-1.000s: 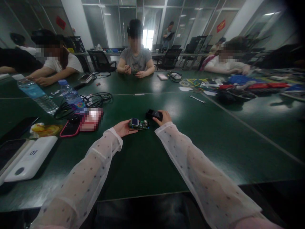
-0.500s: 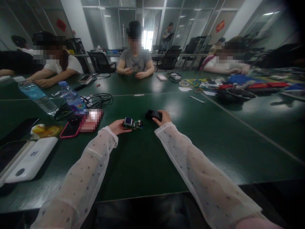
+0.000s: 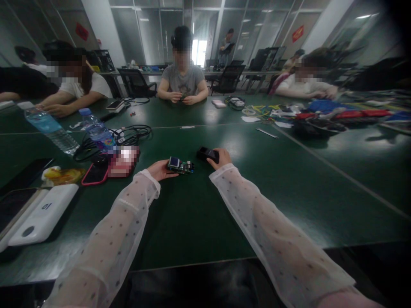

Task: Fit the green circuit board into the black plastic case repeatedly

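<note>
In the middle of the head view, my left hand (image 3: 158,171) grips the left end of a green circuit board (image 3: 183,167) that carries a small square screen. Its thumb and fingers close around the board's edge. To the right, my right hand (image 3: 224,158) holds a small black box-shaped case (image 3: 206,154) by its right end. A narrow gap separates board and case. Both hands are low over the green table (image 3: 192,222). Sheer white dotted sleeves cover my forearms.
Left of me lie a white power bank (image 3: 45,216), a pink-edged phone (image 3: 95,172), black cables (image 3: 138,133) and two water bottles, one blue-capped (image 3: 98,130). A metal wrench-like tool (image 3: 267,133) lies beyond my right hand. Several people sit around the table; tangled wires (image 3: 269,112) lie far right.
My hands, the board and the case stay nearly in place, apart from a very slight shift in the view. The person opposite has brought their hands a little closer together.
</note>
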### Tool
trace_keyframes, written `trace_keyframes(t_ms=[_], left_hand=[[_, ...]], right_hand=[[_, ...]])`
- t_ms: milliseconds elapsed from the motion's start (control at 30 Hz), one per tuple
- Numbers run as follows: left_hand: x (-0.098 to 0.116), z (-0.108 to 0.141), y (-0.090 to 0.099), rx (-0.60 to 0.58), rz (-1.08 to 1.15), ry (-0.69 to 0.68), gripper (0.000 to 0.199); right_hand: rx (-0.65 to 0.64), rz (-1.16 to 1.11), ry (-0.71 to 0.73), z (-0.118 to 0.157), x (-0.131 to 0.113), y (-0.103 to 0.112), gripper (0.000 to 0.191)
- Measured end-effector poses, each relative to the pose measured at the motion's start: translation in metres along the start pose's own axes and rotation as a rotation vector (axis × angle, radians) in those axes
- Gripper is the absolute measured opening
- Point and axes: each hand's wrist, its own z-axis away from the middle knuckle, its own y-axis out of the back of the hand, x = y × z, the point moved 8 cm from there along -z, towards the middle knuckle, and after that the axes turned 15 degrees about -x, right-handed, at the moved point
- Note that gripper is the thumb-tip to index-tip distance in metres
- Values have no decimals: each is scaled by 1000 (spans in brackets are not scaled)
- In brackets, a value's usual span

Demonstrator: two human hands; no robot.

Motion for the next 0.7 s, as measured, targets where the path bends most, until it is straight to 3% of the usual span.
trace_keyframes(t_ms=[400, 700], left_hand=[[1, -1, 2, 1, -39, -18, 27], [5, 2, -6, 86, -78, -42, 18]], right_hand=[[-7, -17, 2, 1, -1, 1, 53], [-8, -7, 9, -3, 2, -3, 55]])
